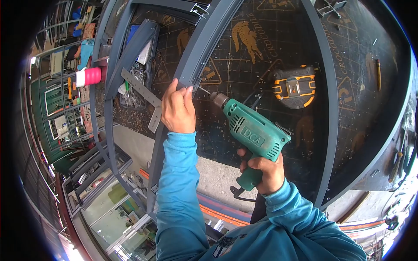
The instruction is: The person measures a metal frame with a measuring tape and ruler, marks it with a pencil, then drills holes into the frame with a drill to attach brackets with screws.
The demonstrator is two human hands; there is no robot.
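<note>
My right hand (269, 173) is wrapped round the handle of a green DCA power drill (252, 132). The drill points up and left, and its thin bit meets or nearly meets a small grey metal piece (188, 85) on a dark grey aluminium profile (193, 56). With fingers and thumb together, my left hand (178, 111) pinches that small piece against the profile. Whether the bit has entered the metal cannot be made out. Just left of this hand, a steel square (141, 89) lies across the frame.
A yellow and black tape measure (295, 87) and a pencil (379, 75) lie on the dark printed board (278, 39). Another grey profile (328, 65) runs down the right. A pink and white jug (88, 77) and a tray of small parts (135, 87) are at left.
</note>
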